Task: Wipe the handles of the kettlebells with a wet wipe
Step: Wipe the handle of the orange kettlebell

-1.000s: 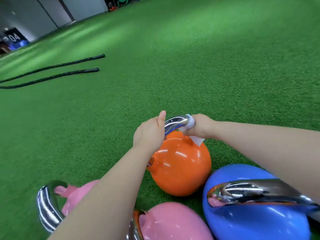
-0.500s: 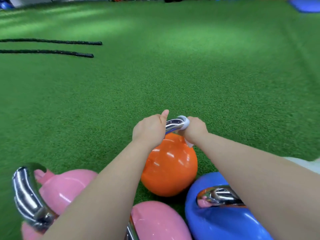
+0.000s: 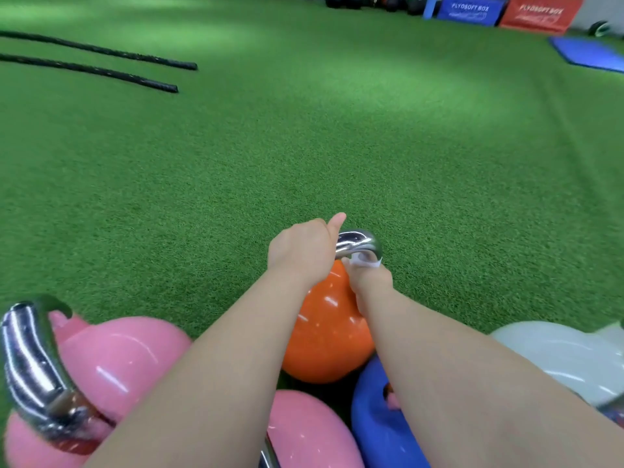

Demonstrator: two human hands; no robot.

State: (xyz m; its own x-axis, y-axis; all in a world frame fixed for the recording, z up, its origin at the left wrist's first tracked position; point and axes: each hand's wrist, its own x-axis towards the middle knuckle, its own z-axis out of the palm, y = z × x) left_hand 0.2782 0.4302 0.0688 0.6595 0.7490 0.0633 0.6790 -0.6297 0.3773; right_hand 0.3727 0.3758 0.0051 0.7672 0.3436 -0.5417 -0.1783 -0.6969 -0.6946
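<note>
An orange kettlebell stands on the green turf with a chrome handle on top. My left hand grips the left part of that handle, thumb pointing up. My right hand holds a white wet wipe against the underside of the handle's right end, fingers curled round it. Around the orange one stand a pink kettlebell with a chrome handle, a second pink kettlebell, a blue kettlebell and a white kettlebell.
Two black battle ropes lie on the turf at the far left. Blue and red soft boxes and a blue mat sit at the far right. Open turf stretches ahead of the kettlebells.
My right hand with the wipe has slid from the top right of the handle down under its right end. The view has swung to the right, showing the white kettlebell.
</note>
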